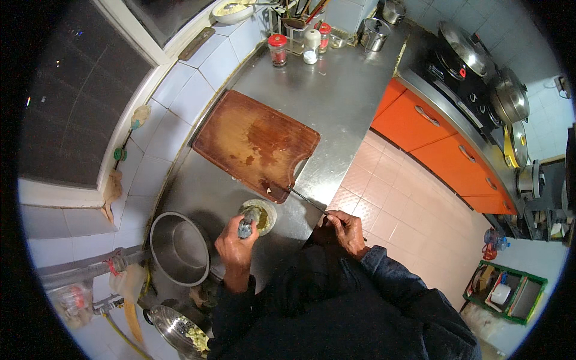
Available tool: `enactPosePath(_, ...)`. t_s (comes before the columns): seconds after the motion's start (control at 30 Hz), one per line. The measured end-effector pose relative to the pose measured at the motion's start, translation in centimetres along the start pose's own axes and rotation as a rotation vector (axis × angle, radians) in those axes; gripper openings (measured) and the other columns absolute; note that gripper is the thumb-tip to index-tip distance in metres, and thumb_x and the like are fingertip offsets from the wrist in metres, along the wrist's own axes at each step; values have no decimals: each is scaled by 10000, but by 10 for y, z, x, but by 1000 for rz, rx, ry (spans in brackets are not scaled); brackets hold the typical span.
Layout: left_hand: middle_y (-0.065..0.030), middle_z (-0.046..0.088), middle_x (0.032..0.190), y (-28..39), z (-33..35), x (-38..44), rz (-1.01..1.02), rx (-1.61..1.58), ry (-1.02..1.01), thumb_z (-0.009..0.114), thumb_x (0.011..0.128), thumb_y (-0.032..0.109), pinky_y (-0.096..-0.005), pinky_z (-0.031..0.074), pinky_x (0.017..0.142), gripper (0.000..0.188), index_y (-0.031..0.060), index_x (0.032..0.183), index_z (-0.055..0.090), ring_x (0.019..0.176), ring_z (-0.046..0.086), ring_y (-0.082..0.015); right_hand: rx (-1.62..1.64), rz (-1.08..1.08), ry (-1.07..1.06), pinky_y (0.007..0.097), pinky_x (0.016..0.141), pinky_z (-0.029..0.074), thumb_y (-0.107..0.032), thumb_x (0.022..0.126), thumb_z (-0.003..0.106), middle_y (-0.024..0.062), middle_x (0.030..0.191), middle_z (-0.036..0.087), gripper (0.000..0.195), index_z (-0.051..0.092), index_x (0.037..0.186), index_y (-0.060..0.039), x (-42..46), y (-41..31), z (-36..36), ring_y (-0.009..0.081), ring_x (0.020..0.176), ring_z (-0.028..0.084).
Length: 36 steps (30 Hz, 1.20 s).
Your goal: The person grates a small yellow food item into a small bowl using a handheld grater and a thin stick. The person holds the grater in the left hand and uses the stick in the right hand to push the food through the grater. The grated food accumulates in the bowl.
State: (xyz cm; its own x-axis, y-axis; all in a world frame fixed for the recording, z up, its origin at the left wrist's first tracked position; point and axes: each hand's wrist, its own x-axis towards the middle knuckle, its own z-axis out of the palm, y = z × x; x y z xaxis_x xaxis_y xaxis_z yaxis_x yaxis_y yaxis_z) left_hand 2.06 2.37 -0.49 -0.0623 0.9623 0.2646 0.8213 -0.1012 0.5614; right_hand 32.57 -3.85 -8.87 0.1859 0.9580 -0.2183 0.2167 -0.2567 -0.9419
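Observation:
My left hand [236, 240] is wrapped around a grey stone pestle [245, 226]. The pestle's lower end stands in a stone mortar [271, 216] that holds a mushy green-brown paste [263, 219]. In my right hand [348, 231] is a thin dark stick [310, 200], perhaps a chopstick, held near the counter's front edge. Its far tip reaches the near corner of a brown wooden cutting board [252, 139]. Wet patches mark the board, and a small pale scrap lies at its corner.
A deep metal pot [180, 249] stands left of the mortar. Below it, a metal colander [175, 326] holds pale green chopped pieces. Red-lidded jars [278, 50] and a white-topped shaker [311, 47] line the counter's far end. A gas stove [463, 90] with pans is at right.

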Motion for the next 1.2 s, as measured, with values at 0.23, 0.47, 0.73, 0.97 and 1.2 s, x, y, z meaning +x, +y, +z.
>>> enactPosePath(0.23, -227, 709, 844, -4, 2, -1, -168, -54, -4, 893, 800, 179, -456, 569, 695, 273, 78, 1001, 737, 774, 723, -428, -13, -47, -19, 344, 754, 598, -151, 1040, 716, 155, 953, 799, 226, 778, 1152, 36, 3, -7, 6, 196, 822, 750)
enactPosePath(0.47, -200, 725, 806, -19, 28, -1, -185, -79, -54, 896, 807, 193, -422, 574, 664, 257, 81, 983, 745, 728, 747, -368, -18, -42, -20, 340, 756, 598, -158, 1038, 716, 164, 951, 801, 227, 777, 1150, 30, 0, 2, 7, 208, 821, 763)
enactPosePath(0.73, -173, 735, 797, 11, -31, 33, -209, -61, -138, 882, 823, 203, -389, 563, 692, 273, 45, 991, 736, 702, 717, -250, -15, -37, -13, 348, 765, 595, -167, 1040, 710, 163, 957, 802, 230, 777, 1141, 28, -3, -4, 4, 223, 817, 763)
enactPosePath(0.97, -230, 729, 835, -8, 7, 34, -31, 170, -375, 859, 820, 275, -475, 571, 708, 282, 64, 966, 743, 813, 731, -452, 1, -76, -29, 323, 764, 584, -131, 1061, 684, 123, 933, 782, 230, 757, 1167, 60, -3, -3, 7, 170, 833, 716)
enactPosePath(1.2, -222, 731, 808, 16, -29, 45, -110, 28, -323, 880, 804, 252, -481, 572, 672, 283, 75, 968, 732, 787, 744, -429, 31, 7, 0, 334, 763, 589, -145, 1061, 679, 153, 985, 797, 229, 760, 1167, 40, -9, -6, -6, 200, 833, 747)
